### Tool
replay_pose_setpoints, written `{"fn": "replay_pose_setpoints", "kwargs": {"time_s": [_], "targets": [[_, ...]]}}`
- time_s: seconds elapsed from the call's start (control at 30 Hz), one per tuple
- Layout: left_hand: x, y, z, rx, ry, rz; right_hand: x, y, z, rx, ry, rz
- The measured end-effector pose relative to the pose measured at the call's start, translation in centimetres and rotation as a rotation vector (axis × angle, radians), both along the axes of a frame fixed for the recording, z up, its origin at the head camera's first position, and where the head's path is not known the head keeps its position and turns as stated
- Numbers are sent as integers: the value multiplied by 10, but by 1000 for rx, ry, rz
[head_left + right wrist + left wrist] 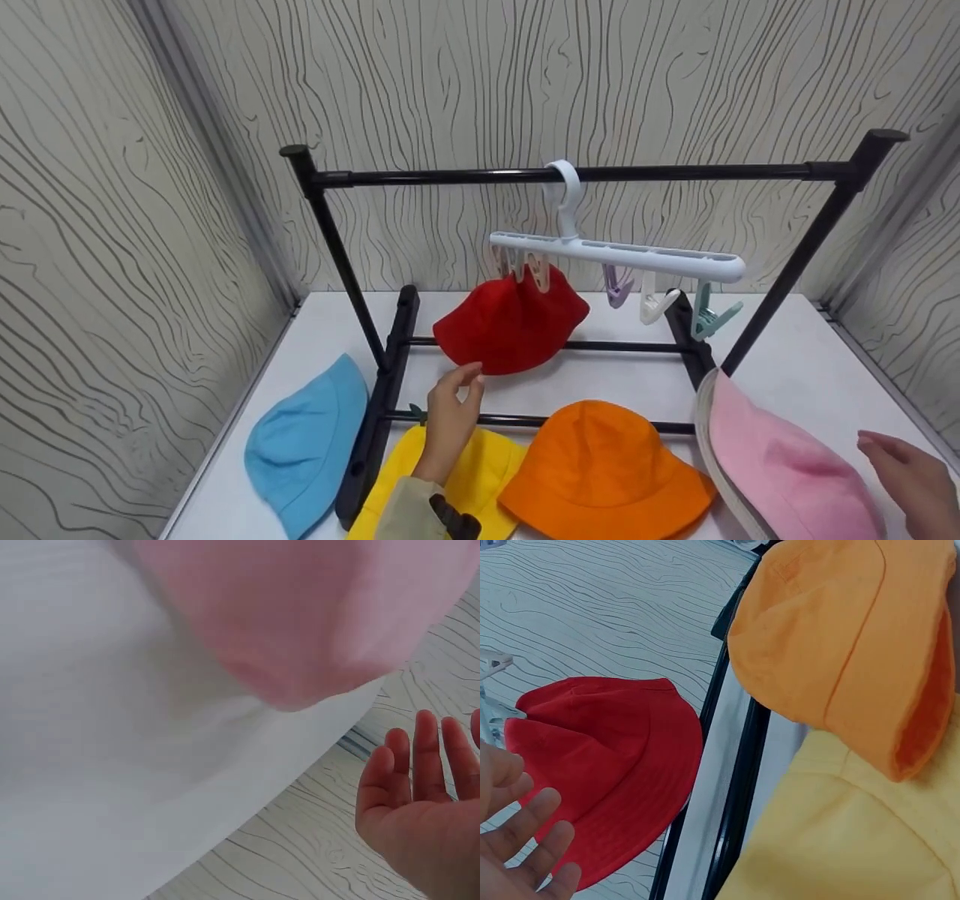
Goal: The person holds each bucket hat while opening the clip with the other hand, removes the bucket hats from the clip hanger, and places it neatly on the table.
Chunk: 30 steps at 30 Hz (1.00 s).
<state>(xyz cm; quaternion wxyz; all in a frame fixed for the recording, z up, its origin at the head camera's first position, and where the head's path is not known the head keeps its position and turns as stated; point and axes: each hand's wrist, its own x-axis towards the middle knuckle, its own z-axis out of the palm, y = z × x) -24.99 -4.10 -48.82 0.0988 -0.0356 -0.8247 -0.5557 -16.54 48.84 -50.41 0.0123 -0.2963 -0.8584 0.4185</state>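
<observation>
A red bucket hat (510, 322) hangs from clips (538, 271) at the left end of a white hanger (622, 255). Just under its brim is my left hand (454, 412), fingers loosely bent and holding nothing; the left wrist view shows those fingers (536, 840) spread in front of the red hat (615, 765). Below that wrist lies a yellow hat (480, 469), with an orange hat (600, 465) beside it. Off to the right, my right hand (911, 480) hovers near a pink hat (795, 465), its relaxed fingers apart from the cloth.
The hanger hooks over the top bar (450, 177) of a black rack. Purple (617, 287), white (658, 301) and green (711, 313) clips dangle from its right half. A blue hat (304, 442) lies left of the rack on the white table (315, 322). Patterned walls (450, 82) enclose the table.
</observation>
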Motion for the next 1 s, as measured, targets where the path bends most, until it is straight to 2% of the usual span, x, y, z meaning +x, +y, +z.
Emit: {"fn": "replay_pose_setpoints", "kwargs": {"time_s": [0.1,0.23,0.37,0.53,0.77,1.0], "targets": [[-1,2,6,16,21,0,-2,-10,10,13,81,78],[-6,4,14,13,96,-9,-7,-28,21,-4,167,185],[-12,7,22,8,138,-10,-17,-48,34,-30,216,300],[-17,9,30,25,138,1,-34,-71,53,-81,235,420],[-25,11,40,44,173,4,-55,-101,70,-86,200,501],[-32,13,48,14,197,17,-72,-129,74,-75,209,492]]}}
